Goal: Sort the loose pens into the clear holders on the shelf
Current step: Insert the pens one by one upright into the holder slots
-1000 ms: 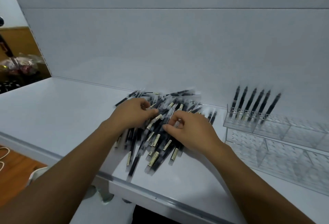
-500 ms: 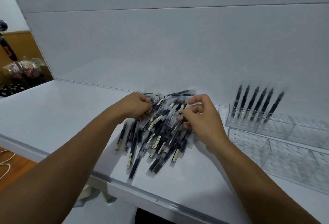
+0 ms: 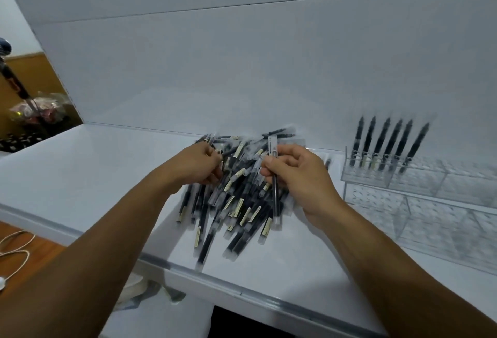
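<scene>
A white shelf (image 3: 94, 176) carries tiered clear holders (image 3: 430, 203) at the right, well apart from a loose pile of pens (image 3: 236, 203) in the middle. The left hand (image 3: 196, 165) curls into the pile's upper left; whether it grips anything I cannot tell. The right hand (image 3: 298, 176) pinches one pen (image 3: 276, 200) upright over the pile. Six pens (image 3: 387, 144) stand in the upper holder.

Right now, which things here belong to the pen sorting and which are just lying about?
In the job: pile of loose pens; pen pinched by the right hand; left hand in the pile; clear holders; six pens standing in the upper one.
Lying about: white cable on the floor; plastic-wrapped bundle at far left.
</scene>
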